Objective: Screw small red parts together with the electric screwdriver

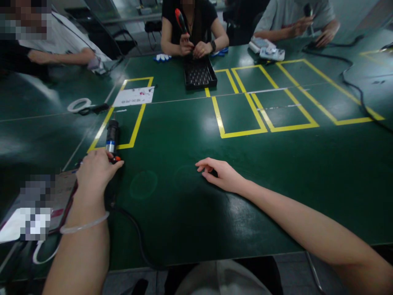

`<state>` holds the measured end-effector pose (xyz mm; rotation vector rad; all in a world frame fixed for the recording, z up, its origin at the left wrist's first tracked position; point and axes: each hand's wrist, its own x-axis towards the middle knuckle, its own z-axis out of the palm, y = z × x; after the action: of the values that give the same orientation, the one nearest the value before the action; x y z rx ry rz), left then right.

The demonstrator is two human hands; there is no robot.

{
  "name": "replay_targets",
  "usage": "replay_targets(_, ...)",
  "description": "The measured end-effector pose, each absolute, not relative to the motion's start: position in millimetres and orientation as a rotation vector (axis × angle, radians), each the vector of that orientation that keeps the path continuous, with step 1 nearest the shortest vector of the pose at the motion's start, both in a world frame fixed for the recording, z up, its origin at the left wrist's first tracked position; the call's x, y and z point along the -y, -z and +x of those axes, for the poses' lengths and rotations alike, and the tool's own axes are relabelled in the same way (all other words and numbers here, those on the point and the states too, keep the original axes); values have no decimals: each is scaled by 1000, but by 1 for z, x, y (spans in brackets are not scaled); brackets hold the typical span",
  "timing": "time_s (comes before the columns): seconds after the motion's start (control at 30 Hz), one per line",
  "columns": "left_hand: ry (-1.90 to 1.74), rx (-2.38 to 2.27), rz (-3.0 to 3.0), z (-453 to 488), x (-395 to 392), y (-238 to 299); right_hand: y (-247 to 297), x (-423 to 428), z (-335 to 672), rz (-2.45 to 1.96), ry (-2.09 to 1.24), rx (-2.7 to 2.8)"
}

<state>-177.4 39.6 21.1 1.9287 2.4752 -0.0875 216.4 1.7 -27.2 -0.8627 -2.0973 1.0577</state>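
Note:
My left hand (96, 170) is closed around the near end of a black corded power screwdriver (112, 137) with a silver and blue band, which lies on the green table (184, 213). Its cable (136, 233) runs back toward the near edge. My right hand (219, 172) rests on the bare table surface in the middle, fingers loosely curled and pointing left, with nothing visible in it.
Yellow tape rectangles (242, 110) mark the table. A black tray (199, 73) sits before a person across from me who holds a red-handled tool (181, 20). A paper sheet (134, 96), a tape roll (79, 105) and a black cable (356, 88) lie around. Other people sit left and far right.

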Motion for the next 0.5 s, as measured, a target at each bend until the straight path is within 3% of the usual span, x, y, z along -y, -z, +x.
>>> replay_targets(0.13, 215, -2622, 1822, -169, -37, -27, 27, -2, 216, -855, -1063, 2096)
replay_targets(0.27, -87, -2716, 1853, -150, -34, -28, 26, -2, 216, -862, -1075, 2084)
replay_targets(0.4, -685, -1963, 1851, -105, -29, -16, 25, -2, 215, -868, -1123, 2041)
replay_targets(0.5, -675, -1464, 1654, -62, -18, -6, 26, -3, 215, -870, -1174, 1986)
